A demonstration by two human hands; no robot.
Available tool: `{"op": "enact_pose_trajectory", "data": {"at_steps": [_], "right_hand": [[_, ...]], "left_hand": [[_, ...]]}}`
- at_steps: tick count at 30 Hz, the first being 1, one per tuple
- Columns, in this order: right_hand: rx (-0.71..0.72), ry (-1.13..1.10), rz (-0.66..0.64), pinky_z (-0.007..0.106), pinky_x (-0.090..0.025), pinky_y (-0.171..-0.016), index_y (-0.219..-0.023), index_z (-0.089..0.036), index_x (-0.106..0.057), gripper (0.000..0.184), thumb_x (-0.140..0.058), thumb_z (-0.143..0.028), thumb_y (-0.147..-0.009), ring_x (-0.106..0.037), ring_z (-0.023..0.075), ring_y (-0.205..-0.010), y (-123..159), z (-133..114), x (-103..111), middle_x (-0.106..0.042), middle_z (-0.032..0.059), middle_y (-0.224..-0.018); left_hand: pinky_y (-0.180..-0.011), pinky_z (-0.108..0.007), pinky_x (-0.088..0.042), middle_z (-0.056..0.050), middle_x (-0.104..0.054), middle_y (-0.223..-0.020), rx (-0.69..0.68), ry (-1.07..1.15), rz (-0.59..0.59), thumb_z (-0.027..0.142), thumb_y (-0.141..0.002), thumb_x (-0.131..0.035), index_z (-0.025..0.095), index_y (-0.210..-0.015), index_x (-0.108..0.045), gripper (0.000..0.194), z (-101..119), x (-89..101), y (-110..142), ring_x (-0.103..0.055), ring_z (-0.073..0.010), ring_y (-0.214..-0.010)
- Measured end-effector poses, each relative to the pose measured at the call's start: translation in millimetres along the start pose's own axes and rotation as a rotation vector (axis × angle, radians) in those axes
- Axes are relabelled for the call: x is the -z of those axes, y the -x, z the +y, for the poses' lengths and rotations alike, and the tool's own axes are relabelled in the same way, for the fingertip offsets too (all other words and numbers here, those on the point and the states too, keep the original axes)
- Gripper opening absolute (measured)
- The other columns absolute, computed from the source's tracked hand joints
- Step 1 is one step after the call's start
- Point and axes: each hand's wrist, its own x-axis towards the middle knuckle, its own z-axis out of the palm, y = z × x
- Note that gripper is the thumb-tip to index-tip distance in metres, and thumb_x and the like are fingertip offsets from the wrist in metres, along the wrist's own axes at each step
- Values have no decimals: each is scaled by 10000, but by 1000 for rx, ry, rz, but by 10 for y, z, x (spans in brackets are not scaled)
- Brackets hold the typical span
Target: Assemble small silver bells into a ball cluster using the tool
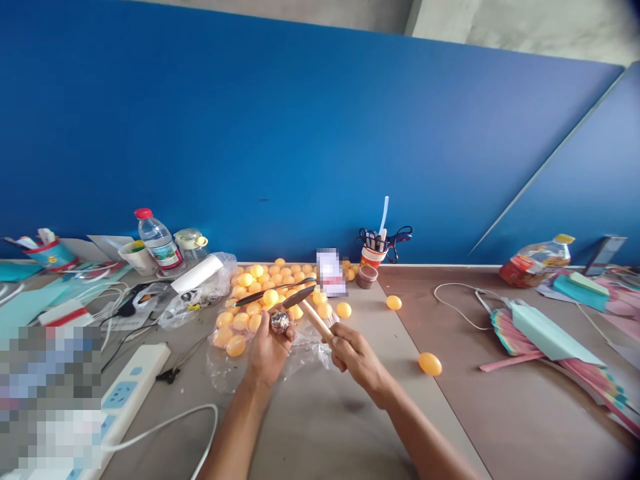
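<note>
In my left hand (269, 350), palm up with fingers curled, sits a shiny, crinkled silver ball (281, 322) that looks like foil. My right hand (353, 350) grips the pale wooden handle of a hammer (316, 319). The hammer's dark head is raised just above the ball, apart from it. Behind both hands, several orange plastic balls (241, 323) are heaped on and around a clear plastic bag (220, 373). A long, thin black item (255, 296) lies across the heap; I cannot make out its kind.
Loose orange balls (430, 364) rest to the right. A cup of scissors and pens (374, 256) stands by the blue partition (300, 133). Left are a water bottle (161, 243), a power strip (131, 383) and cables; right, an oil bottle (537, 261) and coloured paper (555, 337).
</note>
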Motion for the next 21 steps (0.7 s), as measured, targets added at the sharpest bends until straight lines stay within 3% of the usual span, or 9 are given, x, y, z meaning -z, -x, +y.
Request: {"op": "enact_pose_trajectory", "data": {"at_steps": [4, 8, 13, 17, 21], "right_hand": [[27, 68, -39, 240, -342, -515, -643, -212, -426, 183, -410, -237, -824, -409, 106, -483, 1, 5, -8, -434, -49, -499], [-25, -34, -7, 234, -323, -487, -736, -199, -467, 151, -379, -260, -843, -380, 102, -456, 15, -38, -4, -412, -60, -481], [-111, 3, -23, 234, -303, -483, -681, -200, -462, 175, -409, -263, -836, -372, 98, -450, 9, -32, -1, -404, -59, -462], [-98, -114, -8, 245, -318, -509, -767, -189, -516, 184, -395, -288, -865, -366, 102, -463, 27, -41, 9, -374, -70, -484], [-134, 9, -54, 234, -297, -482, -703, -192, -493, 158, -422, -253, -830, -367, 101, -447, 34, -72, 11, -415, -56, -458]], "left_hand": [[-473, -231, -430, -30, -616, -666, 10, -24, 10, 410, -850, -616, 139, -872, -642, 273, -12, -9, 8, -473, -97, -464], [-483, -238, -433, -59, -649, -701, -25, -61, 9, 444, -850, -600, 144, -871, -624, 302, -3, -2, 4, -477, -96, -451], [-445, -193, -368, -39, -637, -669, -59, -143, 141, 380, -822, -627, 158, -860, -597, 227, 3, -51, 8, -474, -84, -450], [-441, -192, -345, 7, -584, -611, -159, -232, 65, 370, -825, -603, 172, -886, -588, 208, -14, -89, 20, -451, -80, -438], [-427, -198, -332, 21, -562, -588, -188, -297, 124, 390, -828, -582, 178, -869, -575, 216, -28, -102, 25, -425, -77, -415]]}}
